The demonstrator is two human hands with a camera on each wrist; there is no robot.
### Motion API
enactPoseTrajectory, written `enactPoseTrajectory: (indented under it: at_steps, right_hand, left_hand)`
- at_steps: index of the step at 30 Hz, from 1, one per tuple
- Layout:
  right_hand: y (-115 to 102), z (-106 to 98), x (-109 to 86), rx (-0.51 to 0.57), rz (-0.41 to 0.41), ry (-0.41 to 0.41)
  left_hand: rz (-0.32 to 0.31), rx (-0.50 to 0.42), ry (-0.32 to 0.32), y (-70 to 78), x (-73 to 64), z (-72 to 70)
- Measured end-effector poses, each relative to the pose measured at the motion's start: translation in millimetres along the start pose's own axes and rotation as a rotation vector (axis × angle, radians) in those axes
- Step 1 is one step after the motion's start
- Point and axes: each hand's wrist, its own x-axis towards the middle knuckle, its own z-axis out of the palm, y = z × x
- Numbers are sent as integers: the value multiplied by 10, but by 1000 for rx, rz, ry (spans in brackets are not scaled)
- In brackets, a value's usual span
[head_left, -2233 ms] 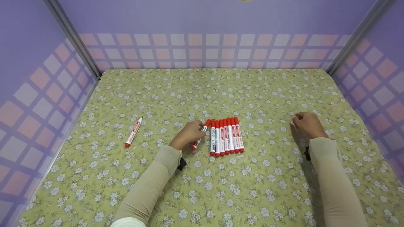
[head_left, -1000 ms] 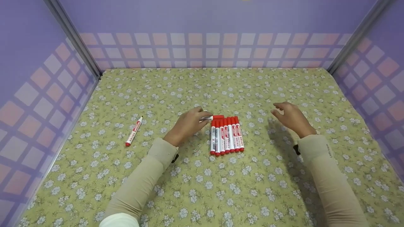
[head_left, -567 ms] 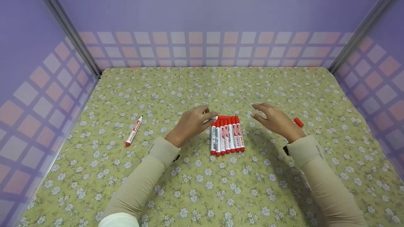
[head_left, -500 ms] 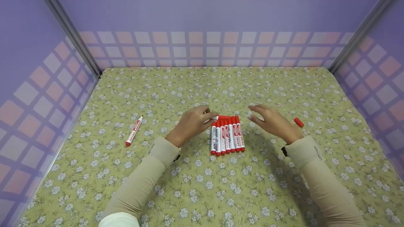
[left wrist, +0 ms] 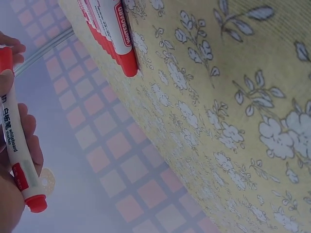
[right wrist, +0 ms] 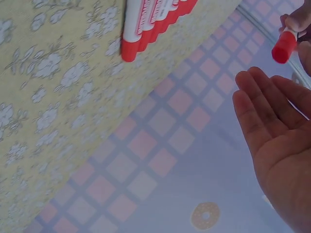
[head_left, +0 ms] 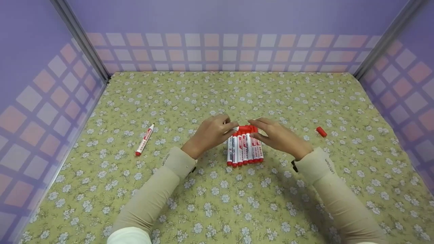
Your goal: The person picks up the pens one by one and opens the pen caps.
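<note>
My left hand (head_left: 213, 131) grips a white whiteboard marker (left wrist: 18, 141) with a red cap, held sideways above the far ends of a row of markers (head_left: 245, 149). Its cap (right wrist: 284, 47) points toward my right hand (head_left: 279, 137). The right fingers are extended, with thumb and index fingertips at either side of the cap in the head view. In the right wrist view the palm is turned to the camera and the cap's end shows uncovered. Several red-capped markers lie side by side in the row, caps at the far end, partly hidden by the right hand.
An uncapped marker (head_left: 145, 139) lies on the left, dark tip pointing away. A loose red cap (head_left: 321, 131) rests on the right. A flowered yellow-green cloth (head_left: 217, 210) covers the table, with purple checked panels (head_left: 217, 51) at the back and sides.
My left hand picked up the marker from beside the row and turned it sideways. My right hand moved left to its cap, leaving the loose red cap in sight on the cloth.
</note>
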Motion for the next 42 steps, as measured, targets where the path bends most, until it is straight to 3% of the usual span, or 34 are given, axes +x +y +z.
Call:
enactPoseTrajectory:
  at_steps: [7,17,29,42]
  right_hand:
    - [-101,60,81,21,-60,-16]
    - [-171,133,99,-50,-86,-4]
    - [-217,172,100,-134,-149,87]
    - [-235,272,124,-189,-151,146]
  left_hand:
    - [31,13,15,30,14,-10]
    - [72,14,-4,85,13,2]
    - [120,46,-13,144,3,15]
    - [102,-42,-71,117,-38,8]
